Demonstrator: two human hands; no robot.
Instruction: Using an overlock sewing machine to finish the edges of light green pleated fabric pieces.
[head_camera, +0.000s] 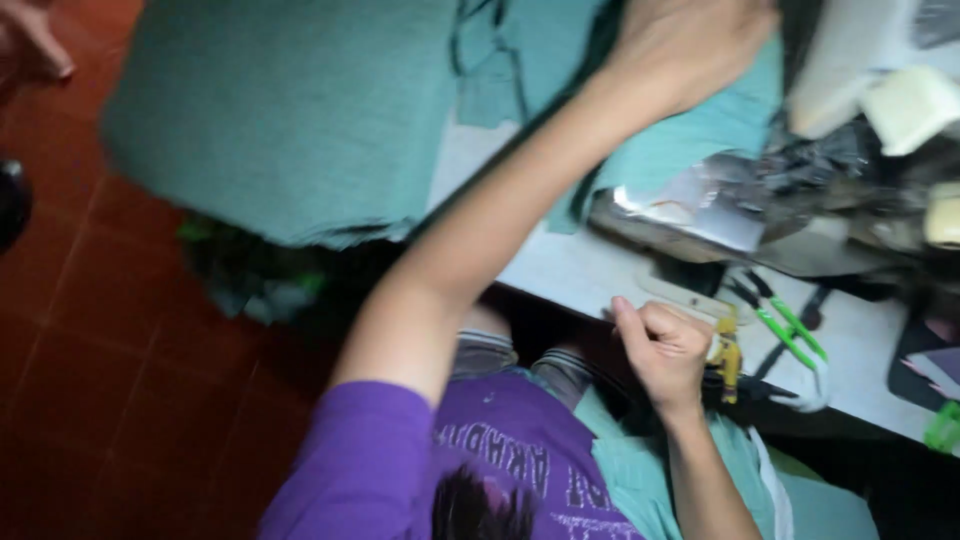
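Observation:
My left hand (690, 40) reaches far forward and lies on a piece of teal fabric (700, 125) on the white table (575, 270), its fingers curled into the cloth at the frame's top edge. My right hand (665, 350) is a closed fist at the table's near edge, next to a small yellow tool (727, 355). I see nothing held in the fist. More teal cloth (640, 470) lies over my lap, below my purple shirt.
A thick stack of teal fabric (280, 120) overhangs the table's left side above the red tiled floor (100, 350). A cream sewing machine (850, 60) stands at the right, green thread snips (790, 335) in front of it. Another person's hand (30, 45) shows top left.

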